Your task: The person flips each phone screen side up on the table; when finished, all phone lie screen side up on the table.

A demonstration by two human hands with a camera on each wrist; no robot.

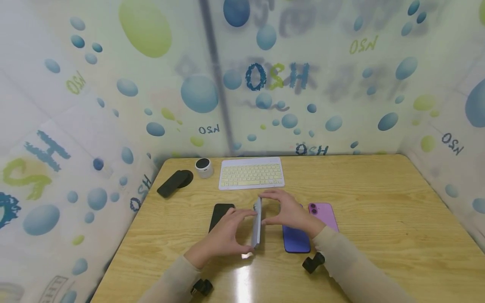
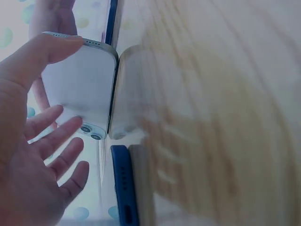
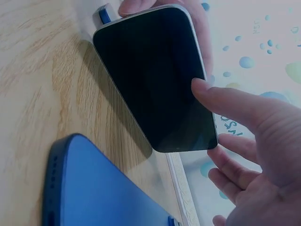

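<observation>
Between the two hands, a silver smartphone [image 1: 257,223] stands on its long side edge on the table. My left hand [image 1: 223,237] holds it with the thumb on its bottom end and fingertips by the camera lenses [image 2: 89,132]. Opposite, my right hand [image 1: 289,212] has its thumb on the dark screen [image 3: 155,80] and fingers at the top end. Left of the phone lies a black phone [image 1: 219,215], partly behind the left hand. A blue phone [image 1: 297,240] lies below the right hand, and a pink phone [image 1: 326,213] is partly covered by the right forearm.
At the back of the wooden table [image 1: 371,189] lies a white keyboard [image 1: 251,174]. To its left stand a small white cylinder with a dark top [image 1: 204,169] and a black object with a round base [image 1: 174,183]. A patterned curtain [image 1: 341,92] surrounds the table.
</observation>
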